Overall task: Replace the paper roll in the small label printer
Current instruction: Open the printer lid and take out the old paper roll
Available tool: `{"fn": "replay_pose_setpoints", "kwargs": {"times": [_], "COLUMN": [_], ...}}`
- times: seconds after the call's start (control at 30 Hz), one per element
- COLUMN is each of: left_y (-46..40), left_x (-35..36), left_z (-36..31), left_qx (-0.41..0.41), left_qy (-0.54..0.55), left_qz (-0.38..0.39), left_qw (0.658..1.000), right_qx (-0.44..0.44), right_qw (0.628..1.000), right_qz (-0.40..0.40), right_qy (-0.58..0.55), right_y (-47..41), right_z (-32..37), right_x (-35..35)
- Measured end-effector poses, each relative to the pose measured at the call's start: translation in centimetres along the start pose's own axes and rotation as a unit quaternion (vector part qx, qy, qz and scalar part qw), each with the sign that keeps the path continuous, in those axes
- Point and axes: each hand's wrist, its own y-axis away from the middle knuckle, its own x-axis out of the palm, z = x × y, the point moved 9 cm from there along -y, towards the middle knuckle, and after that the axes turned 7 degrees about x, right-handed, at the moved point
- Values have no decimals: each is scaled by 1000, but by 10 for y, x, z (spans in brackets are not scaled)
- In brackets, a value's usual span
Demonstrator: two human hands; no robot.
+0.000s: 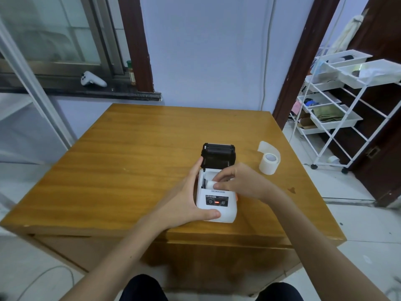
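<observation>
The printer (216,200) was a small, smooth white plastic box with rounded corners, sitting near the middle of a glossy, grained wooden table (130,159). Its black lid (218,156) stood hinged open at the far end, baring a white paper bay. On the near face a dark panel carried a power symbol and a lit red bar.

In the bay lay a small white roll (210,184), only its left end showing. The right hand (238,184) reached over from the right, fingers drawn narrow and pinched on that roll, hiding most of it and the right side of the bay. The left hand (188,198) was spread wide around the printer's left side, thumb on the near corner, fingertips up by the lid hinge, gripping the body.

A second roll (268,164), matte white and cylindrical, stood on end well to the right of the printer, a loose curl of paper rising behind it.

Beyond, a white controller (93,79) lay on a dark stone sill, and a white wire rack (338,101) held shallow trays of blurred oddments.
</observation>
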Motion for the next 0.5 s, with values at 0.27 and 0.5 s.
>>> {"fn": "replay_pose_setpoints", "kwargs": {"times": [0.27, 0.5], "left_y": [0, -1], "left_x": [0, 0], "left_z": [1, 6], "left_qx": [0, -2], "left_qy": [-1, 2], "left_qz": [1, -4], "left_qw": [1000, 1000], "right_qx": [-17, -13], "right_qw": [996, 965], "right_qz": [-37, -144], "right_qy": [-77, -220], "right_y": [7, 29], "right_z": [-3, -20], "right_x": [-4, -33]}}
